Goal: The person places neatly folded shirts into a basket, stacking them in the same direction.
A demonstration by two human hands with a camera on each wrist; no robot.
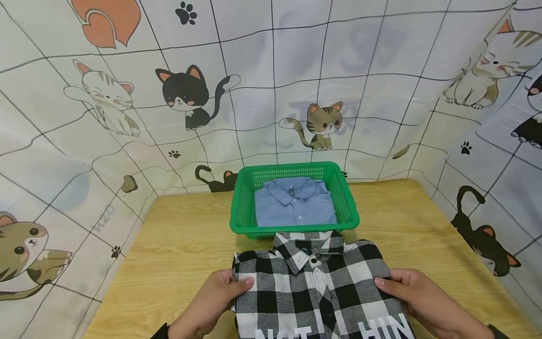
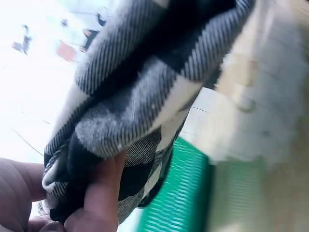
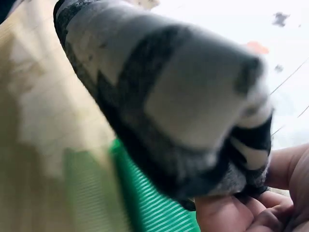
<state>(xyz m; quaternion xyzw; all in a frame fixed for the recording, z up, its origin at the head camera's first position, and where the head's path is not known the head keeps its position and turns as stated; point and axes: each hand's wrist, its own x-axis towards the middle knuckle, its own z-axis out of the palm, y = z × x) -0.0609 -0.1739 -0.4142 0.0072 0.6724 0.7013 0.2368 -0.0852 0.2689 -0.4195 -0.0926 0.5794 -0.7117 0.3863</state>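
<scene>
A folded black-and-white checked shirt (image 1: 296, 292) with white lettering is held between both hands, its collar towards the basket. My left hand (image 1: 218, 296) grips the shirt's left edge, thumb on top and fingers underneath. On the opposite edge my right hand (image 1: 423, 296) pinches the cloth the same way. Both wrist views show the shirt's folded layers (image 2: 140, 96) raised above the table. Just beyond the collar stands a green plastic basket (image 1: 349, 207), with a folded blue collared shirt (image 1: 296, 202) lying in it, collar at the far side.
The light wooden table (image 1: 182, 245) carries the basket near its back edge. A white cloth with cat drawings and a line grid (image 1: 254, 61) hangs behind the table and along both sides.
</scene>
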